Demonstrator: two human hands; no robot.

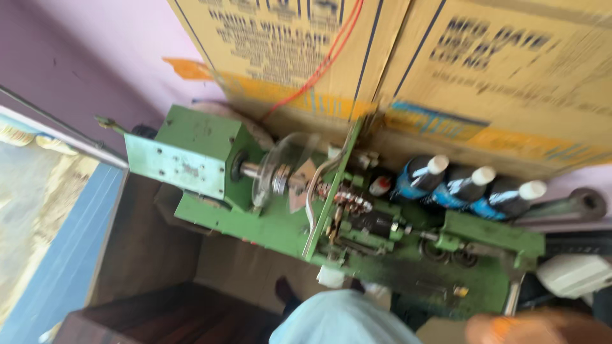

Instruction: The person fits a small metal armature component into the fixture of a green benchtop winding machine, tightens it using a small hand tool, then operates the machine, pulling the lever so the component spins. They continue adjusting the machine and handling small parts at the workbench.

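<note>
3 dark bottles (468, 185) with white caps lie in a row behind the green machine (280, 223), which sits on the brown wooden worktop (146, 255) in front of 2 cardboard boxes (510, 70). We see only 1 hand, the right hand (535, 328), at the bottom edge. It is too blurred for us to tell whether it is spread or closed, and we see nothing in it. It hovers just below the metal lever (512, 296) at the machine's right end, near a white casing (574, 274). We judge this a reach toward that lever. Gripping it would call for closing the short gap and wrapping the slim bar squarely. The left hand is out of view.
</note>
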